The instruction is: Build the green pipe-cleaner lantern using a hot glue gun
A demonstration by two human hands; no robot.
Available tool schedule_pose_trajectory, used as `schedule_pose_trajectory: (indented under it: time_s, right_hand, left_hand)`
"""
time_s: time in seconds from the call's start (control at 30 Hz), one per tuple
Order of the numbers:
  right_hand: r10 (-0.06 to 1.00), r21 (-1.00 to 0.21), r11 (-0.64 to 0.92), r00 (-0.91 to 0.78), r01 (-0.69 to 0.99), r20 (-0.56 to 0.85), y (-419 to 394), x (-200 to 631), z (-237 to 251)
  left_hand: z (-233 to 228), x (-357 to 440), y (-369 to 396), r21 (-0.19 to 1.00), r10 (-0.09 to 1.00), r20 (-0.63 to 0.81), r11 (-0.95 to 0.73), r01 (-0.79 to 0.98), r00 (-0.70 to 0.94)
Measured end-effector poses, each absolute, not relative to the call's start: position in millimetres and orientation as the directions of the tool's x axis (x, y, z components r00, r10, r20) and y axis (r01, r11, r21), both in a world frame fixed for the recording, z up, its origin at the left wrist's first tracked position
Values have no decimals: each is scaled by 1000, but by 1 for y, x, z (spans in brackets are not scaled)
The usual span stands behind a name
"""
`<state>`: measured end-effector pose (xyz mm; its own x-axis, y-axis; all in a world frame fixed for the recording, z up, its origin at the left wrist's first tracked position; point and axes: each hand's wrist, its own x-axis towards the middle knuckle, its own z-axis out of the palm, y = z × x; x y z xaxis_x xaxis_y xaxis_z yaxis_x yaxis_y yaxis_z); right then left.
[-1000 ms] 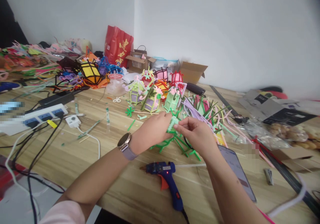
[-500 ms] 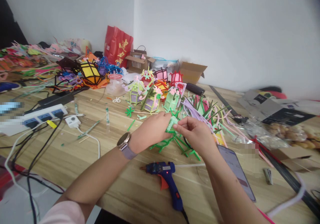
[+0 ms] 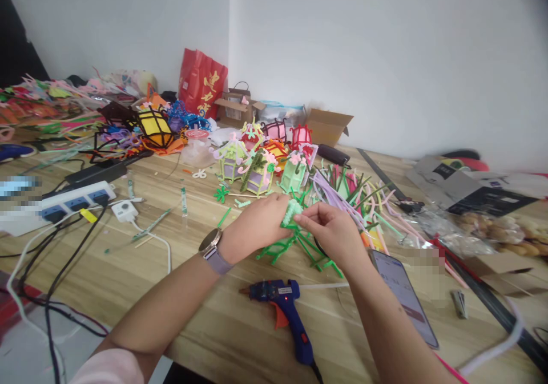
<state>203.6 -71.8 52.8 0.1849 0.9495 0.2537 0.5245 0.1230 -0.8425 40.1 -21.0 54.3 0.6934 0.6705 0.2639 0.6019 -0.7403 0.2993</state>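
Note:
Between my hands is a small pale-green, bumpy piece of bent pipe cleaner (image 3: 291, 211). My left hand (image 3: 263, 221), with a watch on its wrist, is closed around its left side, and most of those fingers are hidden behind the hand. The thumb and forefinger of my right hand (image 3: 331, 230) pinch its right edge. Just below lies a green pipe-cleaner frame (image 3: 278, 250) with loose green stems beside it. A blue glue gun (image 3: 282, 298) rests on the table nearer to me, its red light on and a glue stick in its back.
Several pipe-cleaner lanterns (image 3: 259, 173) stand beyond my hands, with a heap of loose pipe cleaners (image 3: 342, 190) to their right. A phone (image 3: 402, 292) lies by my right forearm. At left are a power strip (image 3: 77, 201) and cables. Cardboard boxes (image 3: 327, 127) stand by the wall.
Both hands and the pale-green piece have shifted very slightly to the left. The grip looks the same, and the glue gun has stayed in place.

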Motion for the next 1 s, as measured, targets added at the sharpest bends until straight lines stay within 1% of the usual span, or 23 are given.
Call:
schedule_pose_trajectory:
  time_s: [0.27,0.43,0.53,0.63,0.73,0.8,1.0]
  right_hand:
    - [946,-833,142,175,535,274,-71,203,52]
    - [946,-830,145,170,538,275,-70,201,52]
    - [948,-832,139,171,537,269,-69,201,52]
    - [949,-832,139,168,537,267,-68,200,51]
    - [950,-836,151,158,528,271,-69,199,50]
    - [948,-832,158,152,531,278,-69,198,51]
    - [949,-826,154,150,543,276,-69,198,51]
  left_hand:
    - [60,37,-20,301,679,201,-729,615,707]
    - [69,28,-11,353,644,183,-748,562,743]
    - [71,24,-6,399,603,243,-776,488,760]
    - [70,24,-4,472,603,332,-772,426,725]
    - [71,27,-6,516,591,358,-771,374,723]
    - [73,29,-8,502,573,352,-783,367,740]
    - [77,31,-12,424,578,359,-800,424,733]
